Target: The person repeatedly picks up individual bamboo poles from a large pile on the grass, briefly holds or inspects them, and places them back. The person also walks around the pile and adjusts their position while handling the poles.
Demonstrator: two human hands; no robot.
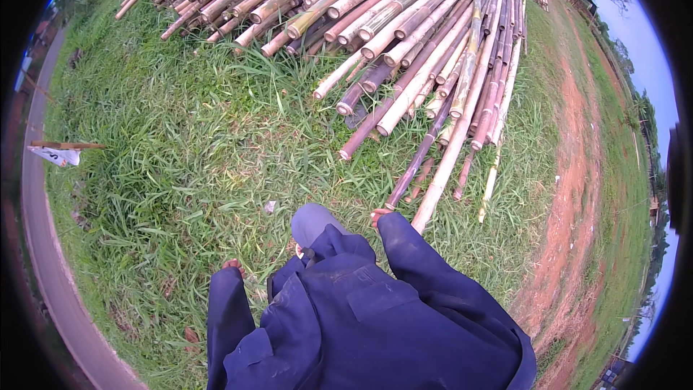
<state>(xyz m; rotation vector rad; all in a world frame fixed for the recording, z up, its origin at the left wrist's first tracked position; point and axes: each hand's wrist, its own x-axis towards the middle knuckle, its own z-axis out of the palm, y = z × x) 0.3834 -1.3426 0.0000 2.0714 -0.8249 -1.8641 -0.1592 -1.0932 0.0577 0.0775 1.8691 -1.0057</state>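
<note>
My left hand hangs low over the grass, its fingertips just past the dark blue cuff. Nothing shows in it, and its fingers look loosely apart. My right hand pokes out of the other sleeve beside the near end of a dark bamboo pole. Whether it touches that pole is unclear, as the sleeve hides most of the hand. A pale bamboo pole runs down behind my right sleeve. Beyond lies a large stack of cut bamboo poles, their round ends facing me.
Tall grass covers the ground around me. My grey-clad knee shows ahead of the jacket. A reddish dirt track runs along the right, a paved road along the left. A stick with a white flag stands near the road.
</note>
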